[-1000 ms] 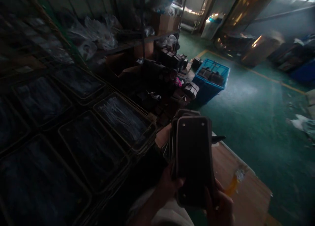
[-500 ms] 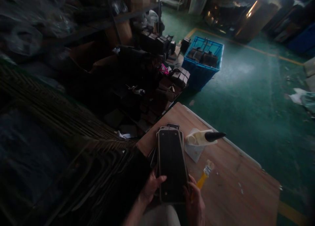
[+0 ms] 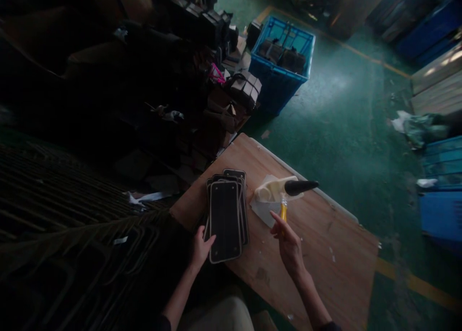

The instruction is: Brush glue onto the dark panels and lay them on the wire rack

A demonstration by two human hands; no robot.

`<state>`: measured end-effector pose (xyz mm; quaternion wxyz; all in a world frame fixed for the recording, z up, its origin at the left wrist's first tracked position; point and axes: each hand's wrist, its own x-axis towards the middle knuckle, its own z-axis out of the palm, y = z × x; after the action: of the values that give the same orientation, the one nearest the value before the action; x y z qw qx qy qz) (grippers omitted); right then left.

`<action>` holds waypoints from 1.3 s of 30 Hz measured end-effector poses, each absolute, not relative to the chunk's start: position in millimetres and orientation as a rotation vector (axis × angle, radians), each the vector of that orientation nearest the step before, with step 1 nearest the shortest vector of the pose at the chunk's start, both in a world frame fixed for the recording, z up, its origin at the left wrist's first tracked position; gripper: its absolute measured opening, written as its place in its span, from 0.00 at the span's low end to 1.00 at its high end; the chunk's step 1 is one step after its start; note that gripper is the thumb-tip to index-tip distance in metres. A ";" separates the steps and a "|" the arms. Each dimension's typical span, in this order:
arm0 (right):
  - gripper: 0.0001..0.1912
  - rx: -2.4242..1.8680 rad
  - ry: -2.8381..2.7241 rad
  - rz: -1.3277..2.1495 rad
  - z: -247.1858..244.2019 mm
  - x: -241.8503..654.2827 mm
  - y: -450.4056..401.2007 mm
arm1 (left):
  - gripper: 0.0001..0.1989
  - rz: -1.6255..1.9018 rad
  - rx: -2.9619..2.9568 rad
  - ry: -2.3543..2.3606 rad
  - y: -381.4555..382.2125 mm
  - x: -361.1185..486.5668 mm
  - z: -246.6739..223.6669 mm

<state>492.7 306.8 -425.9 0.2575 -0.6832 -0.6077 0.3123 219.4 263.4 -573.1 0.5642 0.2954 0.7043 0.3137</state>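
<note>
A stack of dark rectangular panels (image 3: 225, 220), with rounded corners, pale edges and a small stud at each corner, lies loosely fanned on the wooden table. My left hand (image 3: 202, 249) is closed on the near left edge of the top panel, thumb over its face. In my right hand (image 3: 288, 244) is a yellow-handled brush (image 3: 284, 211), its index finger stretched forward. The brush's bristle end is at a cream-coloured container (image 3: 269, 191) with a black pointed part (image 3: 301, 186); whether it dips inside I cannot tell. A pale sheet (image 3: 263, 211) lies under the container.
The wooden table (image 3: 335, 268) spreads to the right, with small scraps on it. Beyond it, a blue crate (image 3: 281, 76) holds dark bundles on the green floor. Bundled pieces (image 3: 245, 86) are piled at the left back, and ridged dark stacks (image 3: 72, 191) fill the near left.
My right hand has left the panel's right edge and moved forward with the brush to the container. The top panel now rests on the stack, my left hand still at its edge. The view has shifted.
</note>
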 end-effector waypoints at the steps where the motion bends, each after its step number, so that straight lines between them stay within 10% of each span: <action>1: 0.21 -1.856 -1.599 0.890 -428.6 493.2 310.3 | 0.17 0.725 0.730 1.670 263.2 221.5 -574.0; 13: 0.19 -1.902 -1.820 0.875 -411.2 479.6 322.5 | 0.15 0.665 0.901 1.951 236.3 215.7 -549.7; 26: 0.21 -2.054 -1.876 0.681 -474.8 500.6 348.7 | 0.33 0.679 0.105 1.616 173.1 223.3 -558.3; 39: 0.17 -1.988 -2.179 0.564 -475.0 504.7 347.3 | 0.17 0.699 -0.230 1.500 181.7 248.3 -557.8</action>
<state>504.7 347.3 -475.0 0.0692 -0.6603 -0.7240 0.1874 248.3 181.7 -557.8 0.6709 -0.1021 0.6657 0.3104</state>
